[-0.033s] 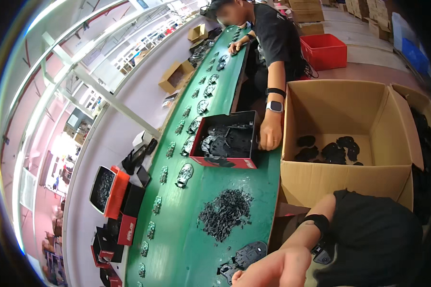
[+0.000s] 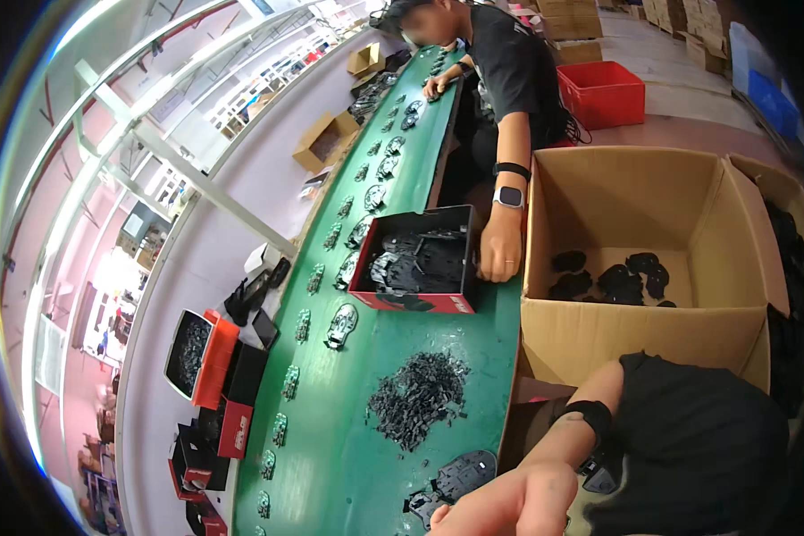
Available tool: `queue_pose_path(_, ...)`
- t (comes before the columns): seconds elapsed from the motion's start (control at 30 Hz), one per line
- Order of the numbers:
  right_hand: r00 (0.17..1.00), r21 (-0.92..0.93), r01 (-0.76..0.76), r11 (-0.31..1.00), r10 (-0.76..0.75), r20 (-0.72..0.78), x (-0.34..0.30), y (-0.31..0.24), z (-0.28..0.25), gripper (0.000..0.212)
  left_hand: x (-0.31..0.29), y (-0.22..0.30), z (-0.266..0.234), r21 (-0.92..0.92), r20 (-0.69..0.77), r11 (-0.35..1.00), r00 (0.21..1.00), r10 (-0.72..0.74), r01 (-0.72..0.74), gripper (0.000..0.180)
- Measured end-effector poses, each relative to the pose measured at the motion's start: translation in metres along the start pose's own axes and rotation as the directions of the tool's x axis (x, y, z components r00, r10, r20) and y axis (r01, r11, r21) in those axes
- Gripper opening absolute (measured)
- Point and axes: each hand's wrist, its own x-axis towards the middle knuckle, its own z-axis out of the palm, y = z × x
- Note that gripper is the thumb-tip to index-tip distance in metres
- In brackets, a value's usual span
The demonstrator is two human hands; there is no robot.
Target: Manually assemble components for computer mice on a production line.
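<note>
My right hand reaches in at the lower edge, its forearm crossing from a dark sleeve on the right. The fingers look curled and closed, partly cut off by the picture's edge, so what they hold is hidden. Beside the fingertips lie black plastic shells that look like computer mouse parts. A heap of small black plastic pieces is just beyond them on the green conveyor belt. Farther up, a red-and-black box of black shells stands on the belt. My left hand is out of view.
Small green circuit boards and mouse bases line the belt. A co-worker's hand rests beside the box. At right stands a large cardboard carton with black parts inside; orange and red boxes sit along the left edge.
</note>
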Motion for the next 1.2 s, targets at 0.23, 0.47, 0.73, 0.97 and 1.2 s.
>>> queue_pose_path(0.23, 0.992, 0.088, 0.048, 0.995, -0.038, -0.120, 0.003, -0.002, -0.001, 0.041, -0.013, 0.000, -0.035, -0.052, 0.061, 0.990, 0.989, 0.135, -0.132, 0.033)
queue_pose_path(0.47, 0.721, -0.687, -0.687, 0.237, 0.106, -0.685, -0.035, -0.119, 0.018, 0.017, -0.042, 0.030, -0.039, -0.092, -0.064, 0.948, 0.952, 0.300, -0.305, 0.020)
queue_pose_path(0.73, 0.549, -0.041, -0.765, -0.643, -0.617, -0.564, -0.072, -0.288, 0.017, 0.025, -0.030, 0.021, -0.046, 0.248, -0.034, 0.767, 0.786, 0.617, -0.591, 0.018)
queue_pose_path(0.97, 0.436, 0.103, -0.574, -0.812, -0.409, -0.802, -0.056, -0.335, -0.024, 0.028, -0.030, 0.024, -0.027, 0.306, 0.053, 0.760, 0.807, 0.588, -0.574, 0.017)
queue_pose_path(1.2, 0.542, 0.207, -0.424, -0.882, -0.430, -0.722, -0.055, -0.325, -0.023, 0.020, -0.030, 0.030, -0.030, 0.365, 0.021, 0.769, 0.831, 0.556, -0.524, 0.017)
